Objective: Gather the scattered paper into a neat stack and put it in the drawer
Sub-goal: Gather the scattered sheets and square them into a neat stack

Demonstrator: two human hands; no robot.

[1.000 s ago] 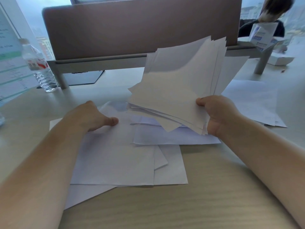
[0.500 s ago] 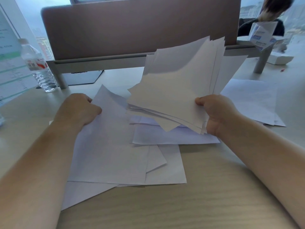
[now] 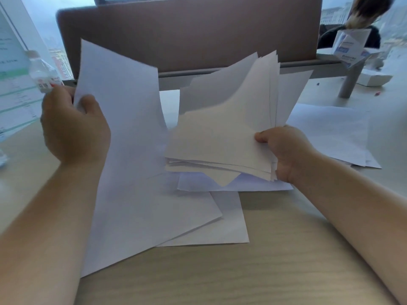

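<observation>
**Feed the lifted sheet into the bundle**

Your left hand [image 3: 74, 126] pinches one loose sheet [image 3: 123, 119] by its far edge, raised off the surface [image 3: 242, 274]. Your right hand [image 3: 284, 150] grips a fanned, uneven bundle [image 3: 224, 133] by its near corner. Slide the sheet flat under your right thumb, edges matched, so it does not crease. More sheets [image 3: 211, 219] lie beneath, and others [image 3: 330, 133] sit well apart to the right. Collect those before squaring the stack. No drawer is in view.
</observation>
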